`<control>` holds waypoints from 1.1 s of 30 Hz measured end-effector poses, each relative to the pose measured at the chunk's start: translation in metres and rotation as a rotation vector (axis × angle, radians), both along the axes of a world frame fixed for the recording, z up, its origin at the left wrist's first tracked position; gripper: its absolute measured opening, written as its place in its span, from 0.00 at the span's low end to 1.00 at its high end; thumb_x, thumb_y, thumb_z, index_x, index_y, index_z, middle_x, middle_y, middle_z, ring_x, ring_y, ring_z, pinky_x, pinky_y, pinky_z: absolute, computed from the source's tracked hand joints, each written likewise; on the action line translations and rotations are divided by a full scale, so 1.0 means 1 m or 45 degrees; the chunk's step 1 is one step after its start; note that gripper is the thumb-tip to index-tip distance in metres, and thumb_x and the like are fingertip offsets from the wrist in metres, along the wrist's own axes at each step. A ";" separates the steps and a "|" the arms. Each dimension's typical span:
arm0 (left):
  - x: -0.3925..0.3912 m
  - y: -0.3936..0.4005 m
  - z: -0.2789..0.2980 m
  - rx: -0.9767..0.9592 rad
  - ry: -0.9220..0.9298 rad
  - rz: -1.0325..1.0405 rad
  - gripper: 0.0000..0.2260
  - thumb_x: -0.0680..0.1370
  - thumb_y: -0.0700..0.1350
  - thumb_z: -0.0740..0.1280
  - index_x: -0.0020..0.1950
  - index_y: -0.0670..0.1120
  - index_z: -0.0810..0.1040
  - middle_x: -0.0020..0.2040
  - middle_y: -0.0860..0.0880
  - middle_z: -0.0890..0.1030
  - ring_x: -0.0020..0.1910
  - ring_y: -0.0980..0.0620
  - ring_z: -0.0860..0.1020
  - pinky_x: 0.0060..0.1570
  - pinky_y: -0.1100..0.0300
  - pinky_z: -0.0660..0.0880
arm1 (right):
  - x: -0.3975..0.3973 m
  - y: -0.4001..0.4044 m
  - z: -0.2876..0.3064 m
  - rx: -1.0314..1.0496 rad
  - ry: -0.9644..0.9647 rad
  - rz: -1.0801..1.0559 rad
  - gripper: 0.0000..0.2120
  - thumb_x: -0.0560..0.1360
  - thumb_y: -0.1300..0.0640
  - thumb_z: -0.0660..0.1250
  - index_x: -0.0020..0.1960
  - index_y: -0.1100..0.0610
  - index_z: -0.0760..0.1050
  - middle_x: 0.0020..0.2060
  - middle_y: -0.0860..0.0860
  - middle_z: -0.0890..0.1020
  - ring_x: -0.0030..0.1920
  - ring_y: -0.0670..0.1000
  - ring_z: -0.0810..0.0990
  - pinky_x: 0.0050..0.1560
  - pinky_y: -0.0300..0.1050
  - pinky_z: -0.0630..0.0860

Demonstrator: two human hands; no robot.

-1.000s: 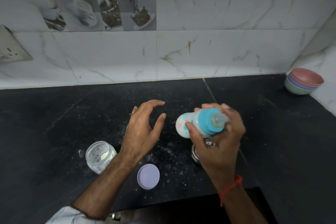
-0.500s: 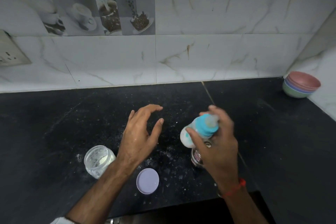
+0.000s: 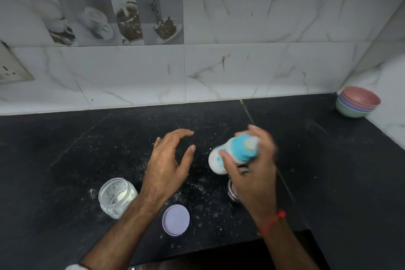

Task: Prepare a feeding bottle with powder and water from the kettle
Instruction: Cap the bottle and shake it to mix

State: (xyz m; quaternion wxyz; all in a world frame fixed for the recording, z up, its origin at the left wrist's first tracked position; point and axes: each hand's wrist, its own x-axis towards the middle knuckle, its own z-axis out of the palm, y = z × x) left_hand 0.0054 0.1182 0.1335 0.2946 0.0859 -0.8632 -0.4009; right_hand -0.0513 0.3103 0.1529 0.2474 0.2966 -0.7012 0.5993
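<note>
My right hand (image 3: 252,171) grips a feeding bottle (image 3: 234,152) with a blue collar and a clear teat, held tilted above the black counter (image 3: 87,149); the bottle looks milky white inside and is motion-blurred. My left hand (image 3: 168,164) hovers just left of it, fingers loosely curved, holding nothing. An open glass jar (image 3: 116,197) with white powder residue stands by my left forearm. Its lilac lid (image 3: 176,219) lies flat near the front edge. A small steel vessel (image 3: 232,190) shows partly under my right hand. No kettle is visible.
White powder is scattered over the counter around the hands. A stack of coloured bowls (image 3: 358,102) sits in the back right corner against the tiled wall. A wall socket (image 3: 11,68) is at the far left.
The bottle in my right hand has swung up and down and changed tilt, blurring now. My left hand stays beside it almost unmoved.
</note>
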 end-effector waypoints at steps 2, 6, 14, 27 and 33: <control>0.001 0.002 0.001 -0.025 0.017 -0.020 0.14 0.83 0.46 0.70 0.68 0.54 0.78 0.65 0.62 0.78 0.68 0.64 0.74 0.62 0.30 0.77 | 0.004 0.002 -0.007 0.109 -0.106 -0.035 0.35 0.73 0.54 0.80 0.71 0.37 0.65 0.66 0.41 0.77 0.65 0.47 0.80 0.64 0.53 0.80; 0.000 -0.002 0.001 -0.030 0.029 0.008 0.13 0.83 0.45 0.70 0.67 0.51 0.79 0.64 0.58 0.80 0.67 0.58 0.77 0.67 0.32 0.74 | 0.002 0.008 -0.010 -0.166 0.056 -0.032 0.35 0.75 0.56 0.79 0.75 0.48 0.64 0.68 0.47 0.76 0.63 0.60 0.82 0.62 0.58 0.81; 0.002 -0.002 0.001 -0.039 0.027 0.005 0.13 0.83 0.45 0.71 0.67 0.51 0.79 0.64 0.60 0.79 0.65 0.67 0.74 0.69 0.33 0.73 | 0.006 0.008 -0.004 -0.194 0.100 -0.030 0.36 0.74 0.57 0.80 0.75 0.44 0.64 0.66 0.47 0.77 0.62 0.60 0.82 0.62 0.57 0.81; 0.006 0.002 -0.001 -0.040 0.026 -0.036 0.13 0.82 0.46 0.71 0.67 0.53 0.79 0.64 0.62 0.79 0.67 0.62 0.76 0.62 0.33 0.77 | 0.008 0.001 0.000 0.093 -0.050 -0.031 0.34 0.75 0.52 0.78 0.74 0.43 0.65 0.64 0.46 0.78 0.64 0.47 0.80 0.65 0.47 0.80; 0.003 0.015 0.004 0.687 -0.227 -0.406 0.20 0.82 0.64 0.61 0.68 0.56 0.79 0.64 0.57 0.83 0.64 0.55 0.82 0.61 0.55 0.82 | 0.014 -0.004 0.016 -0.360 -0.225 0.193 0.36 0.74 0.58 0.78 0.74 0.40 0.65 0.61 0.52 0.80 0.61 0.55 0.83 0.60 0.45 0.82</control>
